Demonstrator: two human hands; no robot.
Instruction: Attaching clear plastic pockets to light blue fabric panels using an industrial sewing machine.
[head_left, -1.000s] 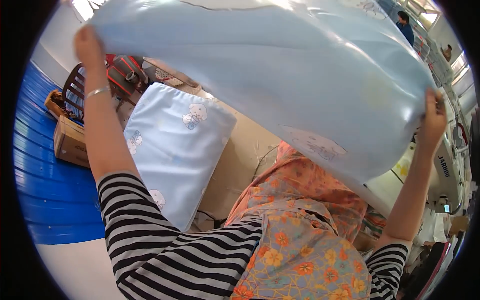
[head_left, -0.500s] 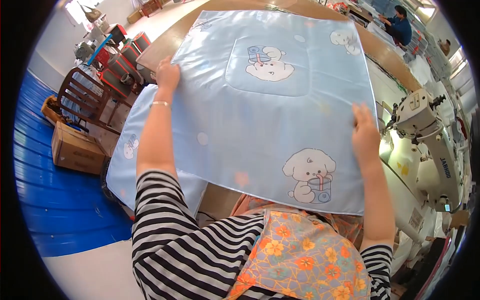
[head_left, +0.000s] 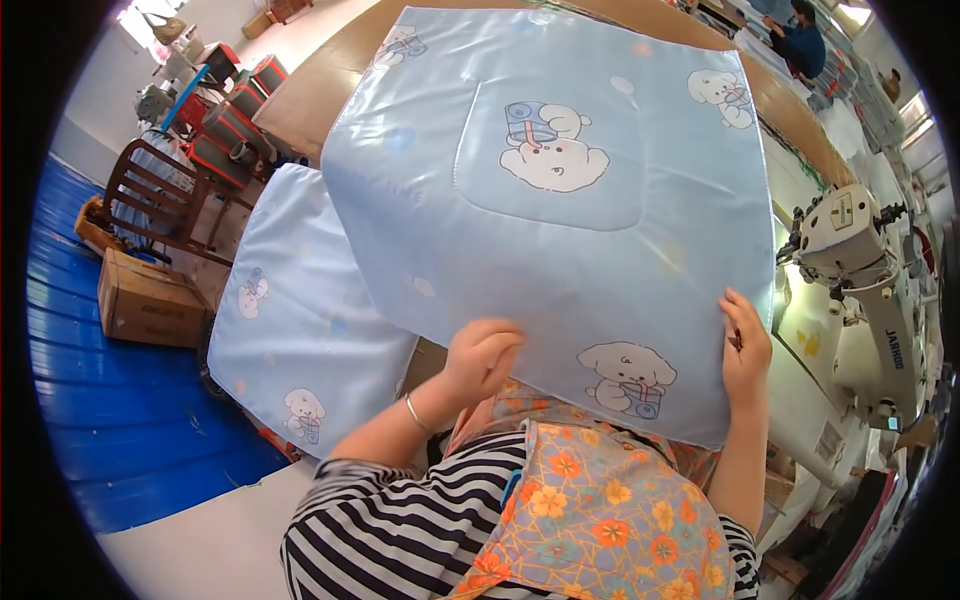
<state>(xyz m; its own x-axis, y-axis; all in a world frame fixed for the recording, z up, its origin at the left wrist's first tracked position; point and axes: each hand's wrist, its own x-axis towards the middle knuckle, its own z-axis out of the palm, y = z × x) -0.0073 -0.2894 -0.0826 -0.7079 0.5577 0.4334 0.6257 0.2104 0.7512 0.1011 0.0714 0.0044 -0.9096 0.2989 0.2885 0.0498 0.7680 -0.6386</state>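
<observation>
A large light-blue cloth panel with printed white puppies and a stitched rounded patch lies spread before me. Its near edge comes down to my flowered apron. Over that near edge, left of the lower puppy, my left hand has curled fingers, slightly blurred; whatever they hold, if anything, is hidden. My right hand is at the panel's right edge, its fingers closed round a small dark object that shows only in part. A second blue puppy-print panel hangs at the left, partly under the first.
A white sewing machine stands close at the right. Brown table surface shows beyond the cloth. At the left are a wooden chair, a cardboard box and blue corrugated sheeting. Another person sits far right.
My left hand has come from the panel's far left edge to its near edge. My right hand has moved nearer to me. The panel has shifted slightly, uncovering more of the second one.
</observation>
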